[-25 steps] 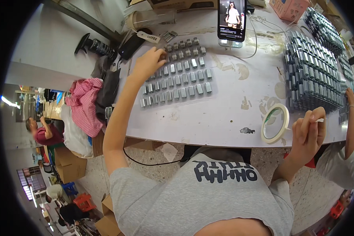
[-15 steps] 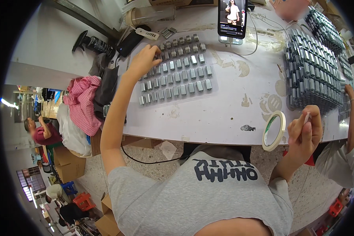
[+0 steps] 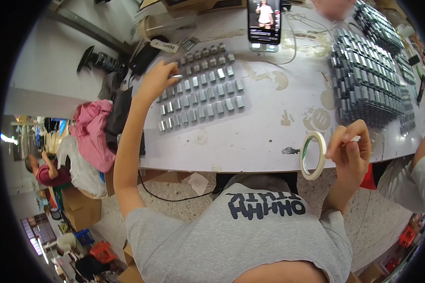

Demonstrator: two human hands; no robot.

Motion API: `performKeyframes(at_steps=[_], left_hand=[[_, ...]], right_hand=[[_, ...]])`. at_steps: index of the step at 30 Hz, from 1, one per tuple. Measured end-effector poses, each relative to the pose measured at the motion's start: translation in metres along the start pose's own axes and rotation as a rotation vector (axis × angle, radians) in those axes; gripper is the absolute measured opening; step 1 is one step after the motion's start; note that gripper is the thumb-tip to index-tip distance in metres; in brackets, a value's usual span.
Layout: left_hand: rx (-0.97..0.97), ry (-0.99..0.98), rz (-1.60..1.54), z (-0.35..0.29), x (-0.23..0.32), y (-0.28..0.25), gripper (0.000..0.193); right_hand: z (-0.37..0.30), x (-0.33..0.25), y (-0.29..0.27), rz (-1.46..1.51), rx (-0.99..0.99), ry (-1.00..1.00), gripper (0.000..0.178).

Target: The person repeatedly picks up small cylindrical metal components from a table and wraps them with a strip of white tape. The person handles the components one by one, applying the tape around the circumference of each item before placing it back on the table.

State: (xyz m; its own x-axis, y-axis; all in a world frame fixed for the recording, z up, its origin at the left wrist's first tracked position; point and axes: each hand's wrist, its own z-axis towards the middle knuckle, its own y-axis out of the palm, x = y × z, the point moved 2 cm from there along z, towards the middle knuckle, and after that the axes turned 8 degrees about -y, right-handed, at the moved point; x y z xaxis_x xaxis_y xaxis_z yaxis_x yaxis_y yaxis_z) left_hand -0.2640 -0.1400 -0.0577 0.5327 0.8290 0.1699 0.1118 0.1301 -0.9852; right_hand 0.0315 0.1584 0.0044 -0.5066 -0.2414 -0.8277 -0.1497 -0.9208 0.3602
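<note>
My left hand (image 3: 157, 81) is over the upper left of a clear plastic tray (image 3: 243, 111), its fingertips closed on a small silver metal part (image 3: 175, 77). Rows of similar silver block-shaped parts (image 3: 202, 95) stand in the tray. At the right, above the table's front edge, my right hand (image 3: 350, 153) is closed, with a small white bit of tape (image 3: 355, 138) at the thumb and fingertip. A roll of cream tape (image 3: 322, 154) with a green inner core hangs upright beside those fingers; how they hold it is partly hidden.
Stacked trays of silver parts (image 3: 368, 80) rise at the right. A lit phone (image 3: 264, 23) stands at the back with a white cable (image 3: 293, 45). A clear tube (image 3: 167, 23) and a black pouch (image 3: 146, 56) lie back left. A co-worker's arm (image 3: 424, 146) reaches in at far right.
My left hand has drawn back slightly from the tray's parts, and a silver part now shows in its fingertips. My right hand has turned a little with the tape roll. The whole view has shifted.
</note>
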Motion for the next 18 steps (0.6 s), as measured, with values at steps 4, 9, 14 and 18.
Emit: performKeyframes(at_steps=[4,9,14,18], left_hand=[[0.148,-0.097,-0.182,-0.02,0.025,-0.009,0.019],[-0.077,-0.023,-1.244,-0.069,0.14,-0.032,0.021],[-0.18,-0.029,-1.645,-0.109,0.23,-0.039,0.036],[-0.053,0.065,-1.553,-0.129,0.237,-0.034,0.044]], right_hand=[[0.0,-0.003,0.0,-0.025,0.009,0.087,0.014],[0.005,-0.006,0.025,-0.173,-0.035,0.21,0.007],[0.005,-0.003,0.043,-0.218,-0.133,0.285,0.01],[0.008,-0.009,0.05,-0.326,-0.196,0.175,0.011]])
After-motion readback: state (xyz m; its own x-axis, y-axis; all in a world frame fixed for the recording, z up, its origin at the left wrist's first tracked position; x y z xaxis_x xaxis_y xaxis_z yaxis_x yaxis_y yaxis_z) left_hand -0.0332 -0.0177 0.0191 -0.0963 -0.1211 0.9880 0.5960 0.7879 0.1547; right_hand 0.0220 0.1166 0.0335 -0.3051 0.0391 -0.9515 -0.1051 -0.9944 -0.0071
